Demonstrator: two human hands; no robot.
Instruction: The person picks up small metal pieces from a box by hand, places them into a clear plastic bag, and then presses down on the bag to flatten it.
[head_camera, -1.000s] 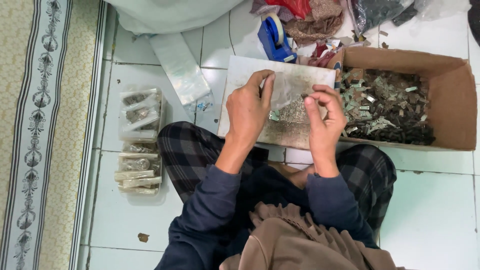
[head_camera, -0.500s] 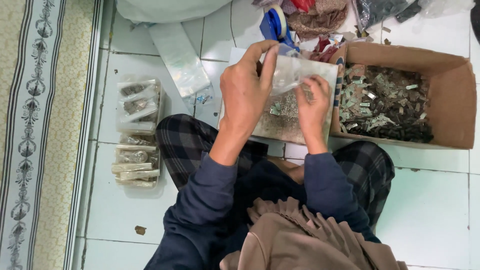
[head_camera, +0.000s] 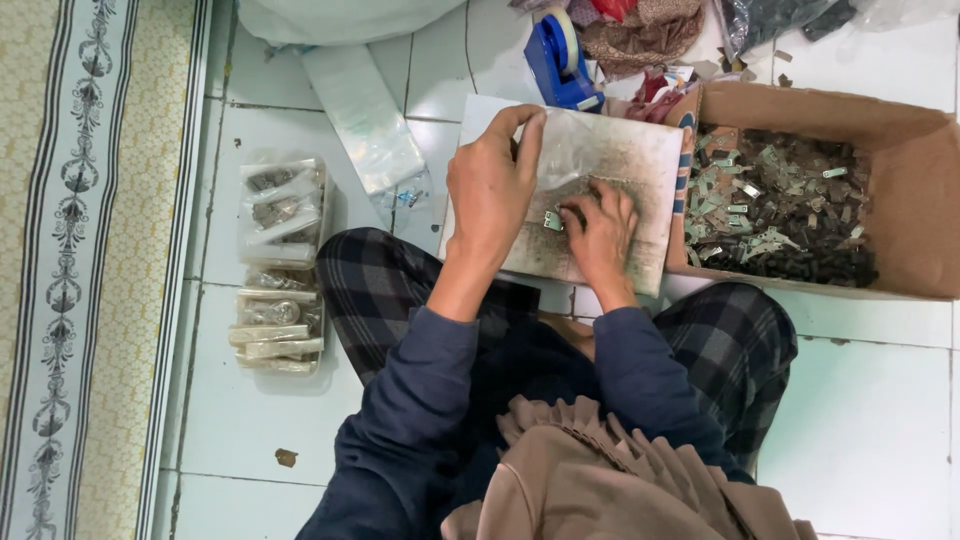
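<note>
Whereas half a second ago both hands were raised with the plastic bag, the left hand (head_camera: 492, 190) now presses it (head_camera: 590, 150) onto the tile (head_camera: 640, 250) — right hand (head_camera: 603, 232) pinching small metal clips (head_camera: 552, 220), box (head_camera: 900, 140) at three o'clock.

We sit on a white tiled floor (head_camera: 880, 420). On it lie filled clear bags (head_camera: 277, 265), a cardboard box (head_camera: 905, 150) and a blue tape dispenser (head_camera: 560, 55). A patterned rug (head_camera: 80, 270) borders it.
</note>
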